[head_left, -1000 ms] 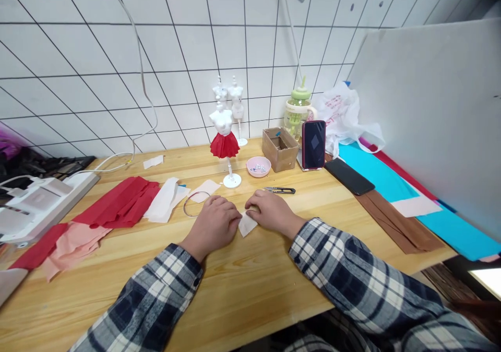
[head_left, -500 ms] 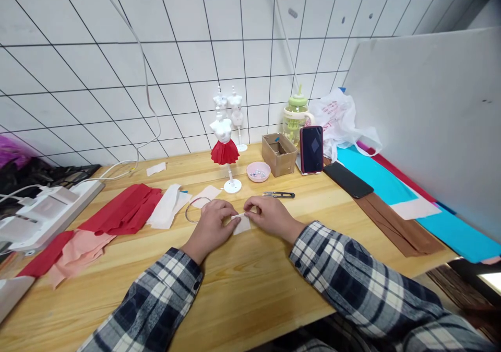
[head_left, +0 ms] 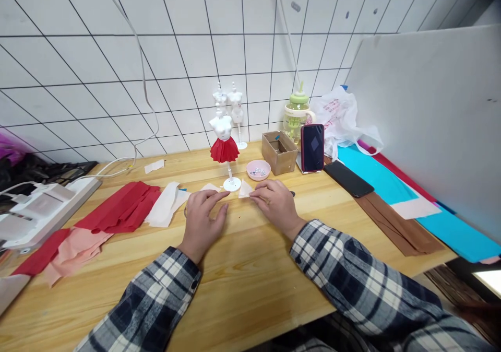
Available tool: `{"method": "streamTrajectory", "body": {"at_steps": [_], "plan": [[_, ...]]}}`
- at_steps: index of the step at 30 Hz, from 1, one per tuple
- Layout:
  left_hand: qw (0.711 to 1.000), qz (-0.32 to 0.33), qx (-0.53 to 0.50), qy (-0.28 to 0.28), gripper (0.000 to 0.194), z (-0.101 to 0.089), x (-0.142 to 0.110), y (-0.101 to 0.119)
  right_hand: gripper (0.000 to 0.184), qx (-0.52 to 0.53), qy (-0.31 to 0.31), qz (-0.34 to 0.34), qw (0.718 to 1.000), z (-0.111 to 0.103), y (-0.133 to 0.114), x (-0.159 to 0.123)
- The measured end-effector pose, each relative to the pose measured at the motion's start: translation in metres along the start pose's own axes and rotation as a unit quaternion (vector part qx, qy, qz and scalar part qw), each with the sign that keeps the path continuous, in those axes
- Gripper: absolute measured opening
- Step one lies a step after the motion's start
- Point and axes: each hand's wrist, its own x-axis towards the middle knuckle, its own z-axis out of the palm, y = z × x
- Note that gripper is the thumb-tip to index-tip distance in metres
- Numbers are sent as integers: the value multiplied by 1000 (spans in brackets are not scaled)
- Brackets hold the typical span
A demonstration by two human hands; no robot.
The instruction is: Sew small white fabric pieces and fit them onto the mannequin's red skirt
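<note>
Your left hand (head_left: 203, 224) has let go of the small pale scrap (head_left: 245, 188), thumb and fingers apart. Your right hand (head_left: 276, 206) seems to pinch its corner, at ten o'clock, apparently controlling it alone. Fingers obscure the exact grip; the snips (head_left: 293, 193) show only a dark end at two o'clock.

bright, even, whitish light covers the tiled wall (head_left: 180, 54) and tabletop (head_left: 242, 289), leaving only soft, faint shadows. the left hand (head_left: 201, 219) and right hand (head_left: 276, 206) look fairly sharp. the far right corner falls dark, while a white patch (head_left: 489, 281) glares at the right edge. wide-angle distortion slants the tile lines and stretches the right sleeve (head_left: 371, 284); a purple bundle (head_left: 10, 148) at the left edge is blurred.
</note>
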Motion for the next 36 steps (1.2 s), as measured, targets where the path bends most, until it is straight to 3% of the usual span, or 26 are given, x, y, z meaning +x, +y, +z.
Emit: {"method": "streamTrajectory", "body": {"at_steps": [2,4,6,9,14,18,19,23,25,29,31,33,34,36], "plan": [[999,11,10,-36,27,1,0,2,17,-20,-65,-26,997,4,3,-1],[994,30,25,-106,27,4,0,6,14,-25,-116,-42,992,9,4,-3],[984,39,36,-169,24,6,0,10,13,-19,-140,-49,989,12,3,-5],[976,36,45,-211,19,9,0,15,12,0,-150,-54,987,13,2,-5],[984,-25,43,-170,22,10,1,6,23,41,-117,-57,991,7,-10,-6],[988,-115,-4,-107,23,13,3,-14,28,84,-241,-90,963,8,-20,-11],[987,-126,-11,-102,23,14,4,-17,30,69,-238,-79,966,9,-21,-11],[986,-125,2,-110,25,14,4,-19,59,-61,-90,14,994,9,-8,-7],[987,-104,17,-122,24,13,3,-13,62,-69,-78,21,994,7,-1,-5],[988,-80,22,-128,23,11,3,-6,38,12,-205,-91,974,8,-2,-5],[989,-95,12,-112,22,11,4,-9,37,38,-274,-164,947,9,-4,-6],[988,-117,-10,-102,21,12,5,-14,42,26,-302,-181,935,6,2,-4],[986,-130,-23,-102,20,13,5,-16,45,-2,-297,-149,943,2,8,-2],[981,-152,-44,-108,20,14,6,-20,47,-80,-243,-4,967,-7,22,3]]}}
